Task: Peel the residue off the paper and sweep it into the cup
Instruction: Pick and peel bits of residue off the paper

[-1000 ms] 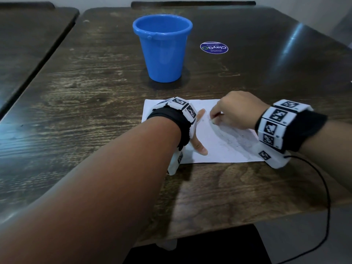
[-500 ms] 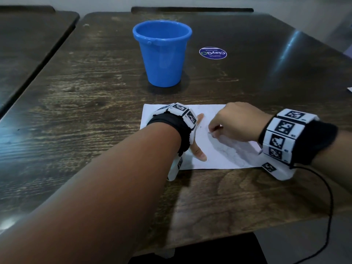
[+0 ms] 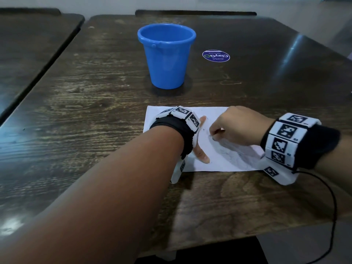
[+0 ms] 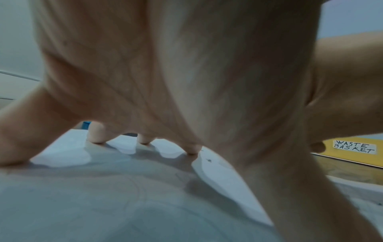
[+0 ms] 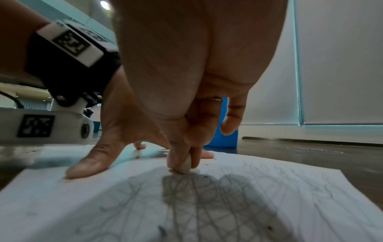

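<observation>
A white paper (image 3: 224,161) with grey pencil scribbles lies on the dark wooden table (image 3: 95,111), near its front edge. My left hand (image 3: 199,149) presses its spread, straight fingertips (image 4: 96,137) on the paper's left part (image 4: 103,196), with the thumb (image 5: 89,163) flat on the sheet. My right hand (image 3: 236,126) pinches a small pale grey lump (image 5: 184,165) between thumb and fingers, its tip touching the scribbled paper (image 5: 207,204). The blue cup (image 3: 167,60) stands upright beyond the paper, apart from both hands. Its inside is hidden.
A round purple sticker (image 3: 216,56) lies right of the cup. A second dark table (image 3: 28,44) stands to the left across a gap. A black cable (image 3: 333,206) hangs from my right wrist over the front edge. A yellow sign lettered "WASTE BASKET" (image 4: 352,147) shows in the left wrist view.
My right hand's pinch has slid a little toward me across the paper. The left hand has stayed pressed on the sheet. The head view has tilted slightly.
</observation>
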